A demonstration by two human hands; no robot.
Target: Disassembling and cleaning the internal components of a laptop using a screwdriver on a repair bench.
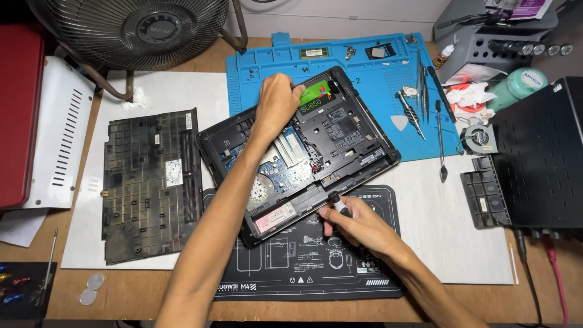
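- The laptop (303, 152) lies upside down and askew across the blue mat (364, 79) and the black mat (303, 267); its bottom cover (149, 182) is already off and set aside to the left, the inner board bare; the drive (316, 97) sits in its bay, other parts not yet removed
- The left hand (276, 103) presses on the laptop's far corner, fingers curled down beside the drive, touching it
- The right hand (355, 225) has its fingers clamped round a screwdriver (337, 203), its tip at the laptop's near edge

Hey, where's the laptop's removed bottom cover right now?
The bottom cover lies flat on the white sheet, left of the opened laptop and below the fan.
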